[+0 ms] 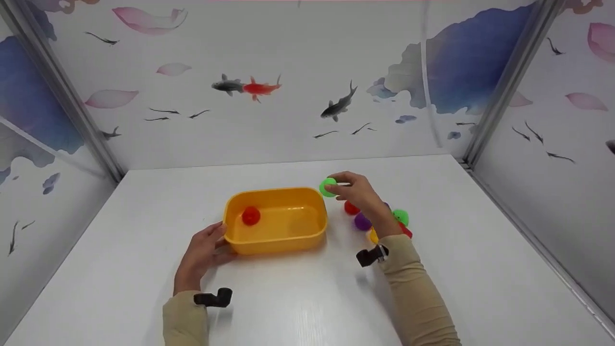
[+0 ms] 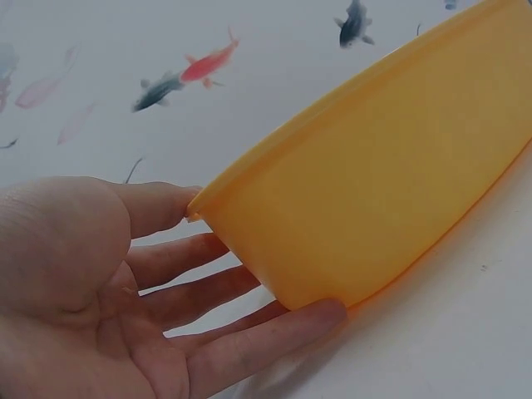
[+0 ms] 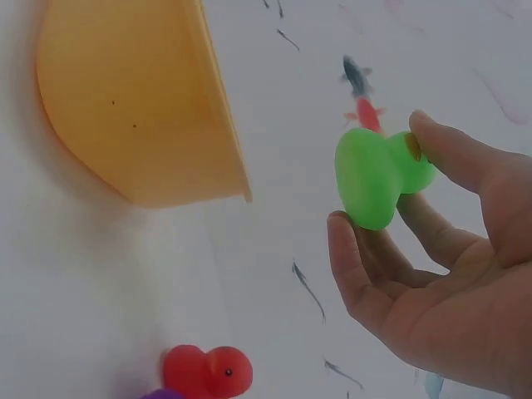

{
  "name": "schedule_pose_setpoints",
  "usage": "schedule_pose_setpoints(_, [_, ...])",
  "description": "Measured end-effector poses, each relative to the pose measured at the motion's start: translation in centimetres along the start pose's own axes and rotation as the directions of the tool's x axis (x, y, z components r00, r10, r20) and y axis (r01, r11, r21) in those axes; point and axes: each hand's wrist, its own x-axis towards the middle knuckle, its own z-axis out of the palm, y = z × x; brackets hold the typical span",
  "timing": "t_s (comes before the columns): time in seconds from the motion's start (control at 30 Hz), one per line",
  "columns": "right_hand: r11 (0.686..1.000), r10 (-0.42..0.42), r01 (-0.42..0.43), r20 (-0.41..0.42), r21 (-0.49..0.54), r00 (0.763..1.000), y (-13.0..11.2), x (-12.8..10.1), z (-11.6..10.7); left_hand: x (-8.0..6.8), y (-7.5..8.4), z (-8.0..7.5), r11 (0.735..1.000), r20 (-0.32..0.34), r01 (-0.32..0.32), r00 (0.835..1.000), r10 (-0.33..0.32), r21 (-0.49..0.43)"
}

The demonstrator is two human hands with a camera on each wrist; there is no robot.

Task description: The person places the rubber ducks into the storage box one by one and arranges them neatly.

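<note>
A yellow plastic basin (image 1: 276, 246) stands on the table with a red toy (image 1: 251, 216) inside, near its left end. At that end my left hand (image 1: 204, 250) touches the basin, the thumb at the rim and the fairly straight fingers against the outer wall and low edge, as the left wrist view shows. My right hand (image 1: 358, 192) pinches a green rubber duck (image 3: 370, 179) between thumb and fingers, just beyond the basin's right end and above the table. Below that hand lies a red rubber duck (image 3: 206, 371), with a purple toy (image 1: 362, 221) beside it.
Several more toys lie right of the basin, partly hidden by my right forearm, among them a green one (image 1: 400, 217). White panels (image 1: 298, 134) with painted fish border the white table (image 1: 288, 298) at the back and sides.
</note>
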Motion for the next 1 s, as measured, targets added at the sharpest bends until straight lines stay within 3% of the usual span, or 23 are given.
schedule_pose_setpoints(0.2, [0.992,-0.086,0.090,0.047,-0.086,0.995,-1.4,0.5,1.9,0.2,0.0,0.0,1.000,0.004,0.009,1.000,-0.009,-0.006])
schedule_pose_setpoints(0.57, [0.985,-0.099,0.122,0.184,-0.119,0.978,-3.8,1.7,5.8,0.2,0.1,0.0,1.000,0.002,0.016,1.000,-0.016,0.007])
schedule_pose_setpoints(0.8, [0.950,-0.130,0.186,0.226,-0.250,0.965,-5.1,2.5,8.2,0.1,0.0,0.0,1.000,0.001,-0.009,1.000,0.009,-0.016])
schedule_pose_setpoints(1.0, [0.960,-0.061,0.116,0.216,-0.254,0.975,-5.2,3.2,9.9,0.0,0.3,0.2,1.000,-0.007,-0.007,1.000,0.007,0.019])
